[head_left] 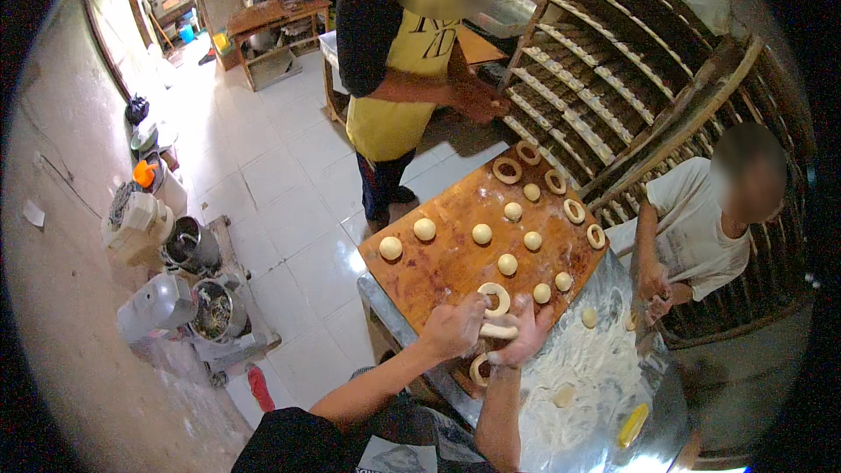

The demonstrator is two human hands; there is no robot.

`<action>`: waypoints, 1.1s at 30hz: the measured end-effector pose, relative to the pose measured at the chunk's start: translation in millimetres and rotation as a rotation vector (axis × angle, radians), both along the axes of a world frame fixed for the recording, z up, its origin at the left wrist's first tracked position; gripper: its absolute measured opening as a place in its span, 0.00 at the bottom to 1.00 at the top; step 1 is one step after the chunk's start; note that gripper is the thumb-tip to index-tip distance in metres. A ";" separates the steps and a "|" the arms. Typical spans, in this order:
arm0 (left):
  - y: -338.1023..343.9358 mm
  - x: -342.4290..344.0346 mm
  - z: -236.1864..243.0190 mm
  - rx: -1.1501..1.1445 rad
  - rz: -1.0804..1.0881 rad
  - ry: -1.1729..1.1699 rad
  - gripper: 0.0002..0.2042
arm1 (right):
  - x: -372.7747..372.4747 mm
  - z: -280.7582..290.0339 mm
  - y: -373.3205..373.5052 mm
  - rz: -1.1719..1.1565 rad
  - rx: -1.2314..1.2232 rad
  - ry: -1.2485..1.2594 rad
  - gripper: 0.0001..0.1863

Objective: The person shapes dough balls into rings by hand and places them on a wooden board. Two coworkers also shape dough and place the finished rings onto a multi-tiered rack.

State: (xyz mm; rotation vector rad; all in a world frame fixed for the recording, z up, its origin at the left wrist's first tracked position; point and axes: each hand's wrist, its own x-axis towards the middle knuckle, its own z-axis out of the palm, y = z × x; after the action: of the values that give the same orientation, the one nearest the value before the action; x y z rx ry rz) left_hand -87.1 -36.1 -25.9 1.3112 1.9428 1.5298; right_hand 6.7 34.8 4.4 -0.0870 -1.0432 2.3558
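Note:
Both my hands are low over a brown wooden board [434,276]. A short, pale piece of dough [498,331] spans the gap between them; I cannot tell whether it is a full ring. My left hand [455,328] has its fingers curled at one end of it. At the other end, my right hand [523,330] holds it between the thumb and straighter fingers. Just beyond lies a dough ring [495,300], partly behind my left fingers. Another dough ring [479,370] sits nearer me, beside my right wrist. Several round dough balls [482,234] are spread over the board.
More dough rings [574,211] line the board's far right edge. The floury metal table [569,359] carries a yellow object [632,426]. One person [385,61] stands beyond the board, another [696,228] at right, near a loaded tray rack [604,61]. Pots [219,311] stand left.

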 end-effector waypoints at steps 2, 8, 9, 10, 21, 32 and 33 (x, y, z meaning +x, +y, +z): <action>0.3 -7.6 3.6 -0.075 -0.026 0.048 0.12 | -8.1 3.3 -3.5 -0.208 0.349 -0.478 0.24; 0.7 -31.5 0.7 -0.179 -0.096 -0.102 0.13 | -15.2 -16.0 17.2 0.032 0.348 -0.059 0.27; 1.6 -33.9 -0.3 -0.214 -0.122 -0.099 0.13 | -21.5 -25.5 13.3 -0.088 0.562 -0.450 0.29; 3.6 -36.9 -0.9 -0.186 -0.109 -0.057 0.14 | -25.9 -31.2 14.9 -0.177 0.767 -0.797 0.32; 4.4 -108.6 -13.4 -0.607 0.350 0.493 0.35 | -78.5 -20.0 31.8 -0.370 1.159 -1.319 0.41; -20.2 -95.6 -28.6 -0.629 0.168 0.574 0.43 | -61.2 -34.3 9.4 -0.150 1.454 -1.405 0.47; -20.7 -95.3 -28.0 -0.626 0.153 0.578 0.44 | -35.6 -30.9 13.6 -0.195 1.367 -1.330 0.47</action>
State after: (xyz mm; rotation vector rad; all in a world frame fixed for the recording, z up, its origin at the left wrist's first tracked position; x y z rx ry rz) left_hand -182.3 -56.8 -53.8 1.4116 2.6169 0.4976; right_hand -28.9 48.4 -26.4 -1.1920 -2.7441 0.7275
